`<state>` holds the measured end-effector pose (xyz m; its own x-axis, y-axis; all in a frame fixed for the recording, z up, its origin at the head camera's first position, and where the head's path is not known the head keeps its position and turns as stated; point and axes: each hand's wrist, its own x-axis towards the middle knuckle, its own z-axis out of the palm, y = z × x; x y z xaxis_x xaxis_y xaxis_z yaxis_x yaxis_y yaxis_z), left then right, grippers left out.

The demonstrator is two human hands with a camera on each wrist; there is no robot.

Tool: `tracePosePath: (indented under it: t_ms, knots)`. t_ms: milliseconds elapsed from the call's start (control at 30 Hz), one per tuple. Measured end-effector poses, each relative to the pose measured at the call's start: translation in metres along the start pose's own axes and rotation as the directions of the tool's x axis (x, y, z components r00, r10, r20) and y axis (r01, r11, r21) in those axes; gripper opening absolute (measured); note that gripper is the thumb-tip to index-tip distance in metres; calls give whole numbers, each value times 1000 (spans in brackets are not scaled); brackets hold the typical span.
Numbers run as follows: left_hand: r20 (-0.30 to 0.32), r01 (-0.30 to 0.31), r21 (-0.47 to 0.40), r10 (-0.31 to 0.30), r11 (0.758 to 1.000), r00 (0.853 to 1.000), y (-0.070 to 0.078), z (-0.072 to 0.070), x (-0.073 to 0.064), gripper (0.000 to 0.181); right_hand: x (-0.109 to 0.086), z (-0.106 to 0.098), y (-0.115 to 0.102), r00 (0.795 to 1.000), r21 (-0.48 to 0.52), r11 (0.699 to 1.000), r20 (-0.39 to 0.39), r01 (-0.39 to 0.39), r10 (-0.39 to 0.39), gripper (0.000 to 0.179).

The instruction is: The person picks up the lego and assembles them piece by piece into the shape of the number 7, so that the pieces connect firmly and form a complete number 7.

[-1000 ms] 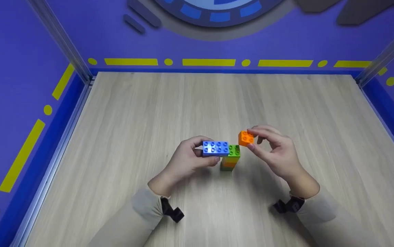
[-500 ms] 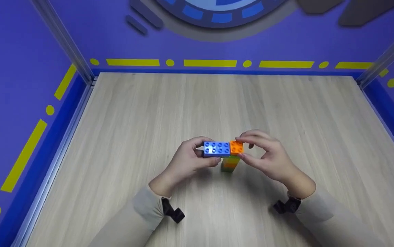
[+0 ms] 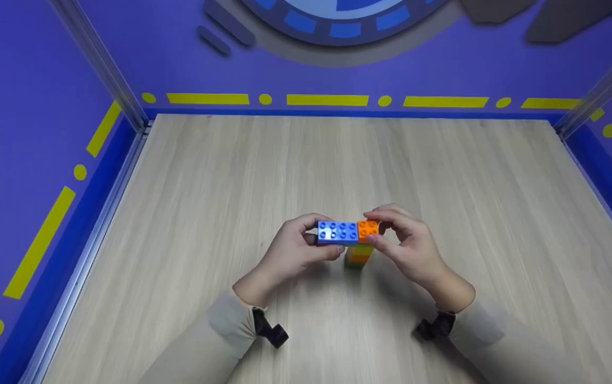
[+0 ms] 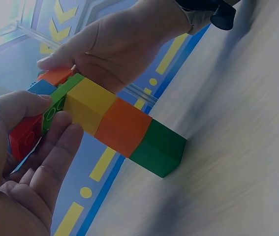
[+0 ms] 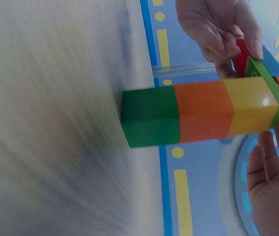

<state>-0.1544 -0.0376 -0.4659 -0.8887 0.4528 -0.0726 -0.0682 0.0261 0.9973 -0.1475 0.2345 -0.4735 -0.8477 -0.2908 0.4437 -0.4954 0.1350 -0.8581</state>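
My left hand (image 3: 290, 248) grips the left side of a toy building-block structure, thumb in front and fingers behind. On top lies a blue brick (image 3: 337, 232), flush beside a small orange brick (image 3: 368, 228). My right hand (image 3: 410, 242) holds that orange brick between thumb and fingers. Beneath them runs a light green brick (image 4: 63, 95), with a red brick (image 4: 26, 137) under its left part. Yellow (image 4: 89, 105), orange (image 4: 123, 127) and dark green (image 4: 159, 147) blocks form an upright column under its right end. Whether the column's foot touches the table cannot be told.
A pale wood-grain table (image 3: 306, 170) lies under the hands. Blue panels with yellow marks (image 3: 327, 100) stand behind it and at both sides, joined by metal corner posts (image 3: 98, 64). Black wrist cameras (image 3: 271, 328) sit on both cuffs.
My right hand has moved left and down, bringing the orange brick from beside the structure onto the light green brick next to the blue one. My left hand has stayed almost still.
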Motion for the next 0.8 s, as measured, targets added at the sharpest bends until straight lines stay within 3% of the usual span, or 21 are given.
tracePosePath:
  t_ms: [133,433,800]
  knots:
    - [0,-9,8,9,1000,1000,-1,0,0,45,-2,6,4,999,39,998,-12,-39,40,40]
    - [-5,-30,24,30,999,1000,-2,-1,1,41,-6,13,7,999,102,994,-11,-40,41,38]
    - [-17,-55,50,55,997,998,-1,-1,1,40,-6,13,12,998,140,989,35,40,-45,35]
